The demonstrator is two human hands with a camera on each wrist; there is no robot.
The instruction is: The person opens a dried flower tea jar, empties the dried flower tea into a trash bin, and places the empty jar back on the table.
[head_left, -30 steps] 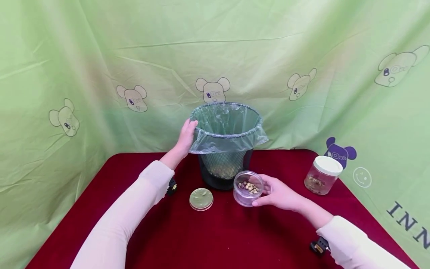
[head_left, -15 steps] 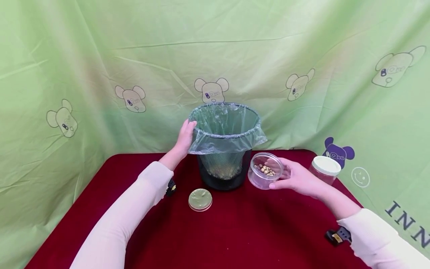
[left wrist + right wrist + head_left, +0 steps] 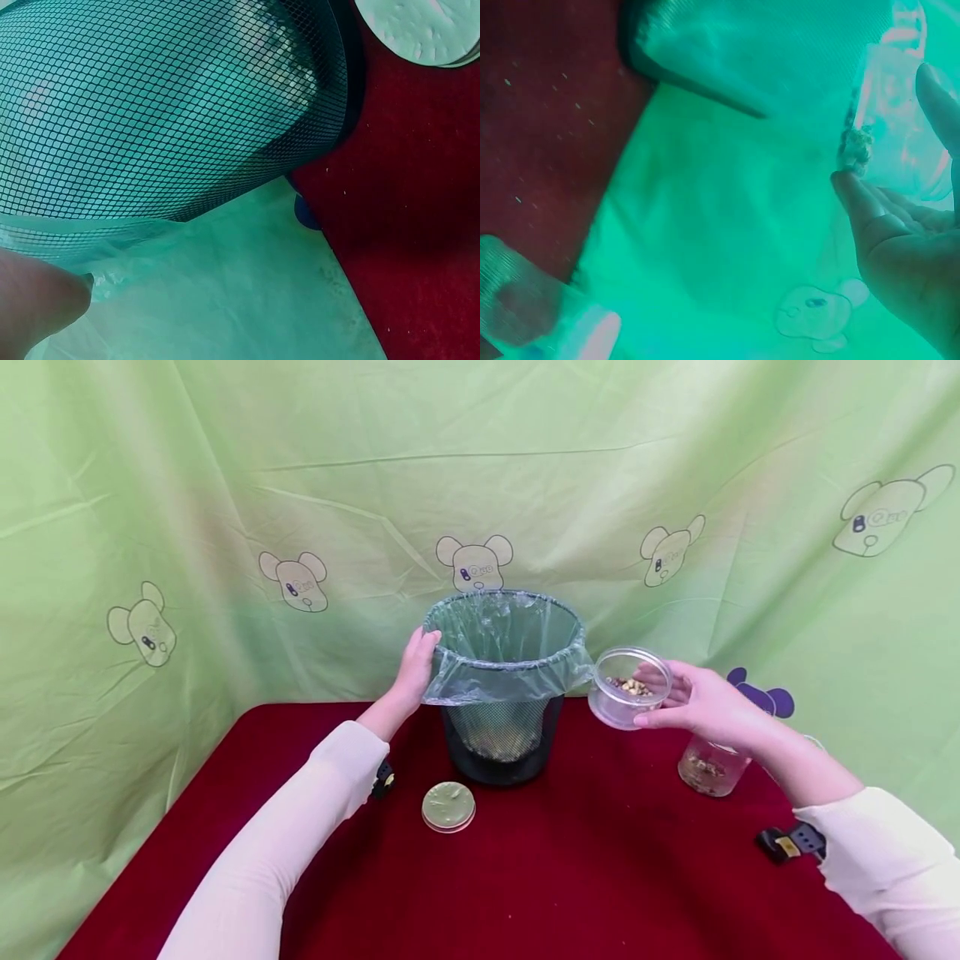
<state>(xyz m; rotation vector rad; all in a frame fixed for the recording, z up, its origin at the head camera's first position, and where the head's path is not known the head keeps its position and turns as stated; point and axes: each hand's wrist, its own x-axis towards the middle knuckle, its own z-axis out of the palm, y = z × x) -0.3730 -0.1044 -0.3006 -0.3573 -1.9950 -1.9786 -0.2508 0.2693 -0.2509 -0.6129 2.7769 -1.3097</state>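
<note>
A black mesh wastebasket (image 3: 495, 727) lined with a clear plastic bag (image 3: 517, 681) stands at the back middle of the table. My left hand (image 3: 415, 668) grips its rim on the left side, thumb tip over the edge; in the left wrist view part of that hand (image 3: 41, 304) lies against the bag. To the right of the basket, my right hand (image 3: 701, 702) holds a clear round lidless jar (image 3: 615, 710) raised above the table and tilted a little. Small beige and dark pieces (image 3: 636, 687) lie in the jar; in the right wrist view they gather at its bottom.
A round gold-coloured lid (image 3: 448, 806) lies on the red tablecloth (image 3: 525, 877) in front of the basket. A second clear jar (image 3: 708, 768) with brown bits stands at the right, partly behind my right forearm. Green printed cloth (image 3: 375, 485) hangs close behind the table.
My right hand has carried the clear jar up and to the right, from low in front of the basket to beside its rim. My left hand stays on the rim.
</note>
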